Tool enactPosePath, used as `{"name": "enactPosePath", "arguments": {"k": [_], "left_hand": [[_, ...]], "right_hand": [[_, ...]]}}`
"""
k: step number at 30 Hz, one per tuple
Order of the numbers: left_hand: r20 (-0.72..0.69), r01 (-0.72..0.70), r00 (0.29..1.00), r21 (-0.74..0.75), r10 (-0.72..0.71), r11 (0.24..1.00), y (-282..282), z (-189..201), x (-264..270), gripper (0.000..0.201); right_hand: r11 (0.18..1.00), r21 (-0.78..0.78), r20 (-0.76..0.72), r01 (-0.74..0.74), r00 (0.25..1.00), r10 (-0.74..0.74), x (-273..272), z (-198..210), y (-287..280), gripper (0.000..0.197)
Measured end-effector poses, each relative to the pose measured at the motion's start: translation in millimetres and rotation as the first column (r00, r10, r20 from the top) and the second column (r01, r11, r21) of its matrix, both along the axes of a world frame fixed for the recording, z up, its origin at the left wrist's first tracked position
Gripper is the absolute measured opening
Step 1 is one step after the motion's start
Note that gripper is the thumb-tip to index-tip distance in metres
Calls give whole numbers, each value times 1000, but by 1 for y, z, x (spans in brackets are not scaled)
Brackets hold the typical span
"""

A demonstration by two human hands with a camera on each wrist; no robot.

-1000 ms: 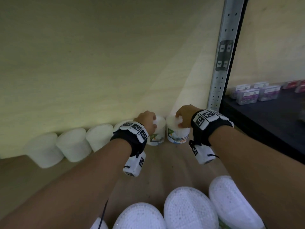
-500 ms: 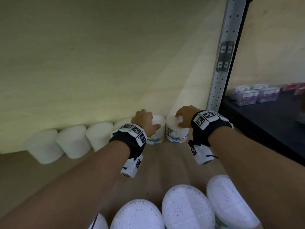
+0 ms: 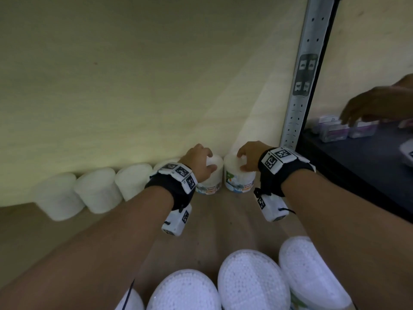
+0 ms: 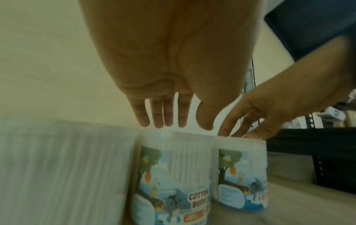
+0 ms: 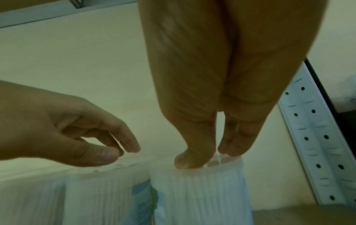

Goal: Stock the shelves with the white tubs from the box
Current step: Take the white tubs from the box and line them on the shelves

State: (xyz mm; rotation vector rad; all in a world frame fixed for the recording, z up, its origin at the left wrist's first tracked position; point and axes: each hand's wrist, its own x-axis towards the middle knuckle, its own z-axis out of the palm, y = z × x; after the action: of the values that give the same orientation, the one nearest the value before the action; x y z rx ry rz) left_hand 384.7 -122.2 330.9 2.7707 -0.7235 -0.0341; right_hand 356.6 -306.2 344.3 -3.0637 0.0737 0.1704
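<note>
Two white tubs with picture labels stand side by side against the shelf's back wall. My left hand [image 3: 202,163] hovers just above the left tub [image 3: 212,182]. In the left wrist view its fingers [image 4: 163,115] point straight down, a sliver clear of that tub's [image 4: 173,167] lid. My right hand [image 3: 242,161] holds the right tub [image 3: 238,180] from above. In the right wrist view thumb and fingertips [image 5: 229,150] pinch the lid of the tub [image 5: 198,194]. The left wrist view shows the right hand [image 4: 237,132] on the tub [image 4: 242,167].
More white tubs [image 3: 96,189] line the back wall to the left, and several [image 3: 252,278] stand at the shelf's front edge below my arms. A perforated metal upright [image 3: 299,90] bounds the right side. Beyond it another person's hand [image 3: 375,104] reaches over small boxes [image 3: 335,130].
My left hand has let go of its tub and its fingers have straightened above the lid. The right hand has stayed on its tub. Another person's hand has appeared at the right.
</note>
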Motion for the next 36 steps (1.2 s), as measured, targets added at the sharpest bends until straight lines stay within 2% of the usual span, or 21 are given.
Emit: {"name": "enactPosePath", "arguments": {"k": [6,15,17,20,23,24,26,28,30,32,36], "left_hand": [[18,-58,998,21,58,998,-5,-10,3,53],[6,-24,1000,40,24,999,-6,7,-4,49],[-29,7,1000,79,-5,997,-6,13,-10,46],[-81,71,995,161,-58,984,-11,20,-22,40],[-82,123,991,300,-102,946,-21,23,-38,33],[-71,129,991,345,-111,930,-24,23,-43,35],[-45,131,991,392,-123,910,-28,22,-52,40],[-37,153,988,407,-151,901,-29,24,-61,43],[-63,184,983,419,-174,889,-28,25,-71,34],[-82,218,976,452,-202,865,-28,24,-79,33],[-90,219,976,466,-200,858,-28,16,-89,41]], "right_hand": [[999,-32,-19,-8,1000,7,-1,1,2,54],[989,-124,-160,77,982,-96,0,9,10,61],[975,-213,-193,55,976,-97,17,-1,1,74],[958,-288,-283,-19,957,-66,72,-48,-41,105],[938,-340,-355,-63,933,-66,65,-52,-42,121],[930,-357,-366,-87,929,-54,63,-56,-46,120],[928,-358,-354,-97,934,-39,52,-57,-48,101],[937,-340,-353,-77,934,-51,11,-29,-30,83],[934,-343,-366,-97,930,-38,-38,7,-2,67],[932,-342,-355,-119,935,-10,-72,28,17,59],[932,-346,-322,-111,947,-7,-103,36,26,55]]}}
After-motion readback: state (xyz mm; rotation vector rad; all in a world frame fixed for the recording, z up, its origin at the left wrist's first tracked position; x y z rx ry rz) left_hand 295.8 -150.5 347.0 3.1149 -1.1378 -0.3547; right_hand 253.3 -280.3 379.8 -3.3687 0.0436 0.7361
